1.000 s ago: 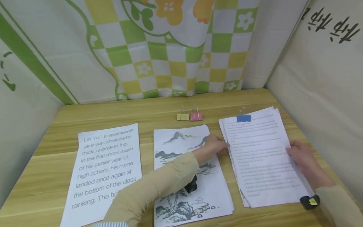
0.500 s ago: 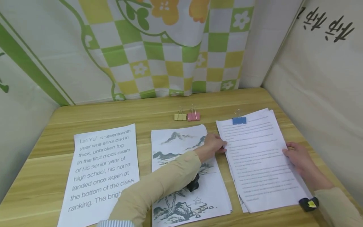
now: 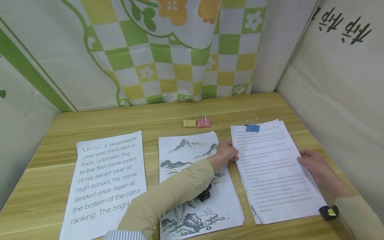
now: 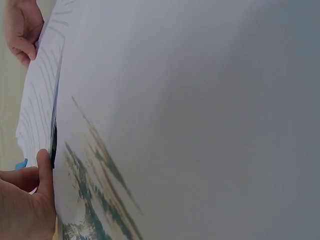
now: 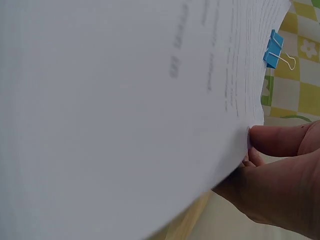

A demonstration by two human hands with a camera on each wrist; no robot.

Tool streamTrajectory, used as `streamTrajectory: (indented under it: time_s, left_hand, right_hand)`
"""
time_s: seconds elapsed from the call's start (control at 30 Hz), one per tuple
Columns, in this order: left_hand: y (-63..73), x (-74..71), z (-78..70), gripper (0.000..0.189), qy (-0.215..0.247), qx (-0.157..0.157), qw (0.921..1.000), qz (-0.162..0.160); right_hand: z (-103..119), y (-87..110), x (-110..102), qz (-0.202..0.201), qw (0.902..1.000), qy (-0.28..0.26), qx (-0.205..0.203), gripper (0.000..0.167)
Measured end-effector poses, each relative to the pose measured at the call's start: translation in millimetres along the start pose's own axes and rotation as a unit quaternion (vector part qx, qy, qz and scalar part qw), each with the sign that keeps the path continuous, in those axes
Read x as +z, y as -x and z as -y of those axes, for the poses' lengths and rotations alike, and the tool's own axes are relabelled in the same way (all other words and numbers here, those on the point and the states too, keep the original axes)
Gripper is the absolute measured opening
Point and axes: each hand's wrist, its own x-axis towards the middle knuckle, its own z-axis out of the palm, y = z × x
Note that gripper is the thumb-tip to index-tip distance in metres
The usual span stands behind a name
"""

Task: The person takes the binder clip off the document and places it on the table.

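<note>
A stack of printed sheets (image 3: 270, 180) is held between both hands at the table's right side. My left hand (image 3: 225, 153) pinches its left edge, the thumb lying on top in the left wrist view. On the opposite edge my right hand (image 3: 316, 168) grips the paper between thumb and fingers, as the right wrist view (image 5: 285, 175) also shows. A blue binder clip (image 3: 253, 128) bites the stack's far edge, its wire handles spread apart. Under my left forearm lies a stack topped by a landscape painting (image 3: 192, 150). Lower sheets stick out slightly at the printed stack's left side.
Behind the painting stand a yellow binder clip (image 3: 189, 123) and a pink binder clip (image 3: 204, 122), side by side. A large-print sheet (image 3: 108, 176) lies on the left of the wooden table (image 3: 144, 116). A checked cloth (image 3: 180, 66) hangs behind.
The printed stack's far edge and blue clip have shifted slightly toward me, and its top corners look more even. The clip's handles now appear spread apart. Both hands keep their hold.
</note>
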Motion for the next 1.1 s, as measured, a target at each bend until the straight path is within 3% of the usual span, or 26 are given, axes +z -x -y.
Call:
streamTrajectory:
  time_s: [0.1,0.27,0.4,0.6,0.77,1.0,1.1]
  left_hand:
    - [0.0,0.8,-0.2,0.035,-0.016,0.005,0.9999,-0.001]
    - [0.8,0.4,-0.2,0.035,-0.034,0.016,0.9993,-0.005]
    - [2.3,0.5,-0.2,0.036,-0.041,0.018,0.999,-0.005]
    - [4.1,2.7,0.3,0.037,-0.035,0.022,0.9991,-0.007]
    - [5.1,3.5,1.2,0.036,-0.038,0.028,0.9989,-0.008]
    - [5.8,3.3,1.8,0.034,-0.046,0.037,0.9982,-0.009]
    - [6.0,2.6,1.5,0.035,-0.053,0.033,0.998,-0.013]
  right_hand:
    - [-2.1,-10.9,-7.9,0.01,0.9992,-0.001,-0.038,0.052]
    - [4.0,-36.7,-20.9,0.034,0.995,-0.045,-0.082,0.054]
    - [16.6,-58.9,-27.1,0.039,0.9927,-0.062,-0.096,0.052]
    - [49.7,-78.8,-28.1,0.009,0.9951,-0.009,-0.098,0.063]
    - [71.7,-87.0,-20.9,-0.004,0.9936,0.023,-0.11,0.059]
    - [95.9,-91.7,-12.1,-0.038,0.9792,0.105,-0.17,0.05]
    - [105.5,-94.8,-9.4,-0.028,0.9703,0.136,-0.198,0.05]
